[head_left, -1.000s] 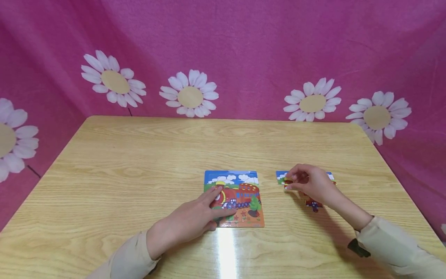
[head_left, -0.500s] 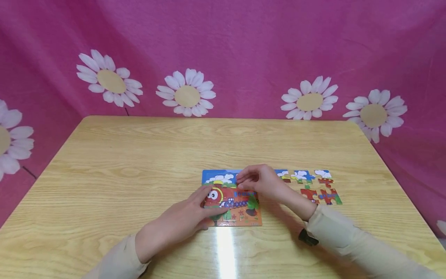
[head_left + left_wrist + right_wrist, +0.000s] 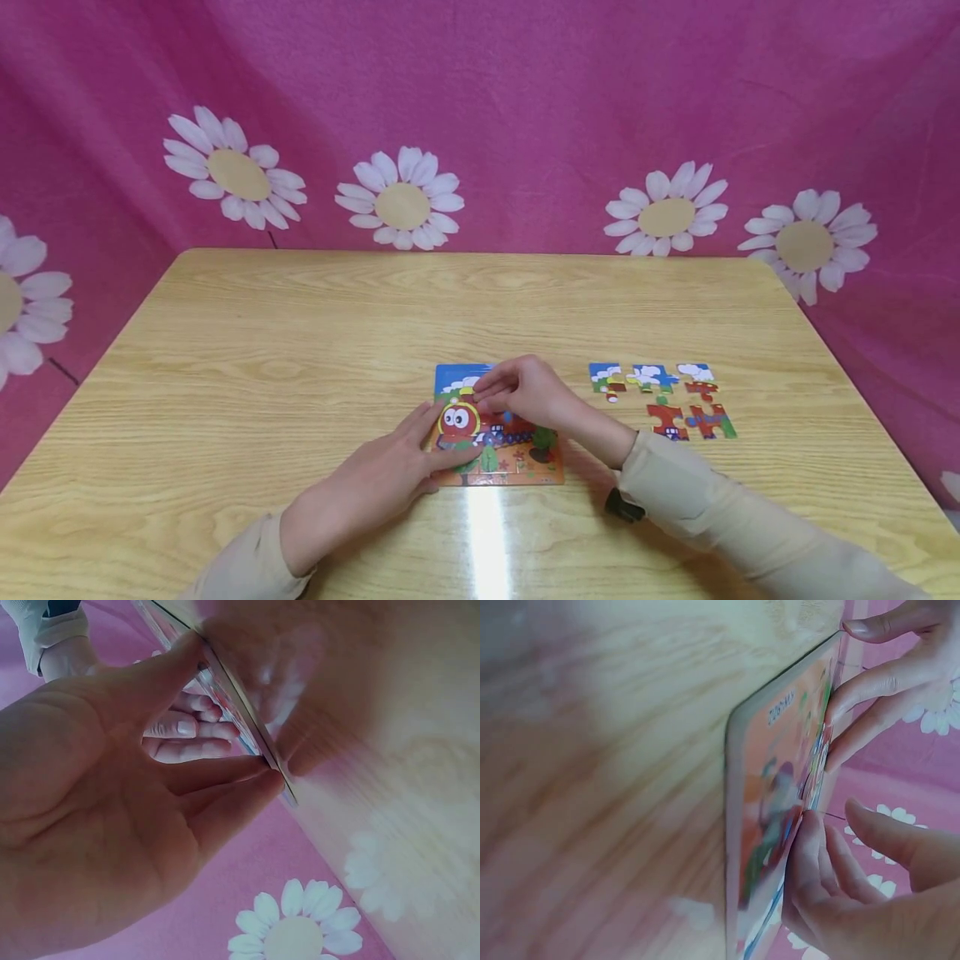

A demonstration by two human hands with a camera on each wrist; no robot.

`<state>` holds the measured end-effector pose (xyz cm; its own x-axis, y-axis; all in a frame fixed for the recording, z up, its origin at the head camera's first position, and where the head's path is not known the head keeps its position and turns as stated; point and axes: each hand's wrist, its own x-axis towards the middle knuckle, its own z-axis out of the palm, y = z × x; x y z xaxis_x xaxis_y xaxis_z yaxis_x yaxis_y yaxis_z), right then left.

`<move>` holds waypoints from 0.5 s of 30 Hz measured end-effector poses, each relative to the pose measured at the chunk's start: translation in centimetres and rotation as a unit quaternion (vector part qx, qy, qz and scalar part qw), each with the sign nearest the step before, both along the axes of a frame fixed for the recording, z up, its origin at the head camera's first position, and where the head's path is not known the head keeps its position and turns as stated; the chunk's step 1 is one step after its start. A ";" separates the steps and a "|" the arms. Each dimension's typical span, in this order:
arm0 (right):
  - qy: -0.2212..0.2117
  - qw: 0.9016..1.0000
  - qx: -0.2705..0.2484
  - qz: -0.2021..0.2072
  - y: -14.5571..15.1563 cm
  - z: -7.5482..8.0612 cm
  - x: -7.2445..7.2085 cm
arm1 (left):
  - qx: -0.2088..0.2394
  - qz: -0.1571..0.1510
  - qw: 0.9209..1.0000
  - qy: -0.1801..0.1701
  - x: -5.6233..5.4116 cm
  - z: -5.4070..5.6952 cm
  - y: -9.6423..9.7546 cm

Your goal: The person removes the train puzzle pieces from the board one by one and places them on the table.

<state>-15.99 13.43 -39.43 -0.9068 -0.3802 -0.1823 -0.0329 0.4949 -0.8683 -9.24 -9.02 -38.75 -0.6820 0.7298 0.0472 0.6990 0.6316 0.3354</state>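
A square train jigsaw puzzle board (image 3: 525, 467) lies flat on the table. My left hand (image 3: 367, 475) rests along its left side, fairly straight fingers reaching onto the picture. In the left wrist view, thumb and fingertips (image 3: 259, 776) touch the board's edge. My right hand (image 3: 532, 393) is over the board's upper middle and hides part of the train. In the right wrist view, its bent fingers (image 3: 810, 855) meet the board's surface while the thumb stands apart; no piece shows between them. Several loose jigsaw pieces (image 3: 708, 422) lie to the right of the board.
The wooden table (image 3: 300, 333) carries the board and pieces near its front half. Behind it hangs a pink curtain (image 3: 525, 125) with large white daisies. A bright light reflection (image 3: 486, 542) lies on the tabletop in front of the board.
My right hand has moved left from the loose pieces onto the board, leaving the pieces uncovered on the table. My left hand has slid slightly left and stays at the board.
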 end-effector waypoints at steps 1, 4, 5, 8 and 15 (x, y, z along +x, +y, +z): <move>-0.003 1.000 0.003 -0.005 -0.1 0.0 0.0 | 0.000 0.000 1.000 0.002 0.0 0.0 0.0; -0.005 1.000 0.018 -0.015 -0.4 0.2 0.1 | -0.002 0.000 1.000 0.003 0.1 -0.1 0.1; -0.005 1.000 0.025 -0.018 -0.5 0.2 0.1 | -0.001 0.001 1.000 0.004 0.1 -0.1 0.1; 0.004 0.999 0.040 -0.016 -0.6 0.2 0.0 | 0.000 0.004 1.000 0.006 0.1 -0.2 0.1; 0.005 0.999 0.028 -0.029 -1.2 -0.1 0.0 | 0.005 0.009 1.000 -0.002 0.1 -0.2 0.1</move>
<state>-15.99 12.26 -39.51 -0.9288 -0.3170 -0.1921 -0.0121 0.5439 -0.8391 -9.13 -8.95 -39.00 -0.6959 0.7163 0.0521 0.6859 0.6414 0.3437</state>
